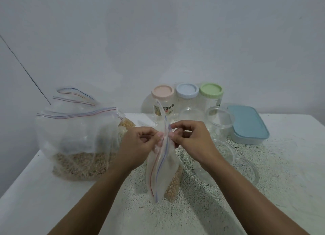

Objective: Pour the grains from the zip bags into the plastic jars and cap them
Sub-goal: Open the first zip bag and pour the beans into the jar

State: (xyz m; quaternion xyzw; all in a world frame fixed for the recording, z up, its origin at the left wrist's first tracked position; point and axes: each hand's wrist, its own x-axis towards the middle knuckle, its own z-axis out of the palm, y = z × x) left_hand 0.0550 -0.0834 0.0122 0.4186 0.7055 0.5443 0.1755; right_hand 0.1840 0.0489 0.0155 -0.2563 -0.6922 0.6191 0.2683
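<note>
A clear plastic zip bag with a red and blue seal stands upright at the middle of a white speckled table, with pale yellow grains settled at its bottom. A person's left hand and right hand meet at the top of the bag. Each pinches one side of the seal between thumb and curled fingertips, the two hands close together across the strip.

Just left of the hands sits a larger clear zip bag of brownish grains. More zip bags are bunched behind it, one showing yellow kernels.

Three clear plastic jars line the wall at the back, all capped: a pink-lidded jar, a blue-lidded jar and a green-lidded jar. In front of them stand two uncapped clear round containers. Further clear round pieces lie beside the right forearm; whether they are tubs or lids cannot be told. A rectangular box with a pale blue lid rests at the far right of the table.
</note>
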